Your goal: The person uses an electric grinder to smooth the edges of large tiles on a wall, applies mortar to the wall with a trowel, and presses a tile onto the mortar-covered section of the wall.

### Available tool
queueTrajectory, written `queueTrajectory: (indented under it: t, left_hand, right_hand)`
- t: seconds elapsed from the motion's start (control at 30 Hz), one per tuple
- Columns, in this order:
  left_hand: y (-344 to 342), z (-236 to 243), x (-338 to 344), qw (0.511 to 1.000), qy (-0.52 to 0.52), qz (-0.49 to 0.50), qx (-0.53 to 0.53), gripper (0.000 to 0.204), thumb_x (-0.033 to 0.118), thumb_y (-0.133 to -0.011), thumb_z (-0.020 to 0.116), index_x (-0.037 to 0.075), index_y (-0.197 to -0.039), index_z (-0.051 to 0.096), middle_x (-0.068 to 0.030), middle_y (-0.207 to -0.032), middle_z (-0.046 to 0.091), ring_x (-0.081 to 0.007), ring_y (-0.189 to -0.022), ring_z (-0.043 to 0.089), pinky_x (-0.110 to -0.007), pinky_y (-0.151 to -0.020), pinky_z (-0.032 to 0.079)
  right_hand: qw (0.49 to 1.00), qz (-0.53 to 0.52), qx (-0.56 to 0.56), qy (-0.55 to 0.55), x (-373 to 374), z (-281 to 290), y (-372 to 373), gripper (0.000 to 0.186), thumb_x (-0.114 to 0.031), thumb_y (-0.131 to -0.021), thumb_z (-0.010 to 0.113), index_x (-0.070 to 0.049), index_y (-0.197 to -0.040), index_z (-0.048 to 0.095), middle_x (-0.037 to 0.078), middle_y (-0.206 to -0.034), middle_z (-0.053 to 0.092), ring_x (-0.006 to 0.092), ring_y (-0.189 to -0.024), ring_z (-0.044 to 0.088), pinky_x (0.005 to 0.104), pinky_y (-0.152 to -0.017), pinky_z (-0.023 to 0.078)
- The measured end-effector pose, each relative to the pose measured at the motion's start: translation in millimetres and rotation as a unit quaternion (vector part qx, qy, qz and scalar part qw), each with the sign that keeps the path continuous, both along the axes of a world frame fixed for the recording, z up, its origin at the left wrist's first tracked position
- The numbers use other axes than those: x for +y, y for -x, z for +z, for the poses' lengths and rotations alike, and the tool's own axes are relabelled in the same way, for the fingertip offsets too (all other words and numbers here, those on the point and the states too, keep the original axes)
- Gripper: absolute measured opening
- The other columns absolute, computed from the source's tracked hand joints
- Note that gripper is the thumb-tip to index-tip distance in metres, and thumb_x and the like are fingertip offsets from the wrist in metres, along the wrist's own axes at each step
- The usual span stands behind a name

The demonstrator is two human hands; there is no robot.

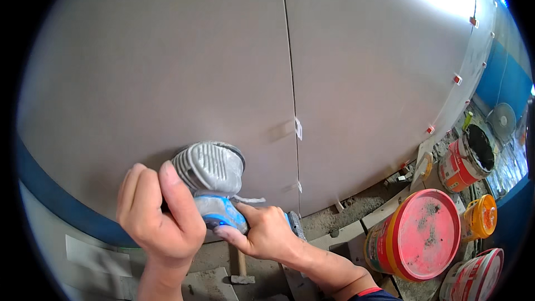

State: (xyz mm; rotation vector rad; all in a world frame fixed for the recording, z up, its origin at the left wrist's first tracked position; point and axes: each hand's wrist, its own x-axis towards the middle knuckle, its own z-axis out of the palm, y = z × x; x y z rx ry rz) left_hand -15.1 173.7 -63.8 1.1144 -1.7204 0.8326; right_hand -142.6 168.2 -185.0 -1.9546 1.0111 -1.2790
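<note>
A power tool with a grey ribbed round head [209,170] and a blue-and-grey body [220,212] is held at the lower part of a large pale tile wall [234,61]. My right hand [262,234] grips the tool's body, thumb underneath. At the tool's left, my left hand [159,212] has its fingers curled; what they hold is hidden. A thin seam runs down the wall, with small white clips [298,129] on it. Below the tool, a hammer [242,278] lies on the dusty floor.
On the right stand a red-lidded bucket [423,234], an orange pail [479,217], an open dark-filled bucket [468,159] and another bucket [473,278]. A fan [501,120] is farther back. Red clips [458,79] edge the wall. Boards lie along its foot.
</note>
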Motion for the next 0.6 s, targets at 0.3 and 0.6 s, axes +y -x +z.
queueTrajectory:
  t: [0.3, 0.6]
  left_hand:
    - [20, 71, -11, 0.996, 0.083, -0.029, -0.012, 0.029, 0.002, -0.089, 0.055, 0.001, -0.063, 0.044, -0.0093, -0.057, 0.04, -0.0255, -0.047, 0.038, -0.035, -0.044, 0.027]
    - [36, 145, -19, 0.98, 0.196, 0.035, 0.0, 0.032, 0.014, -0.082, 0.06, 0.01, -0.055, 0.044, -0.0054, -0.053, 0.048, -0.0282, -0.047, 0.049, -0.038, -0.042, 0.036]
  right_hand:
    - [0.999, 0.009, -0.028, -0.018, -3, 70, 10, 0.051, -0.049, -0.09, 0.064, 0.002, -0.089, 0.065, 0.02, -0.059, 0.06, 0.0417, -0.06, 0.063, 0.0434, -0.06, 0.052]
    - [0.998, -0.038, -0.02, -0.043, 1, 154, 21, 0.063, -0.054, -0.096, 0.052, 0.005, -0.074, 0.059, 0.015, -0.052, 0.051, 0.0216, -0.049, 0.05, 0.04, -0.054, 0.046]
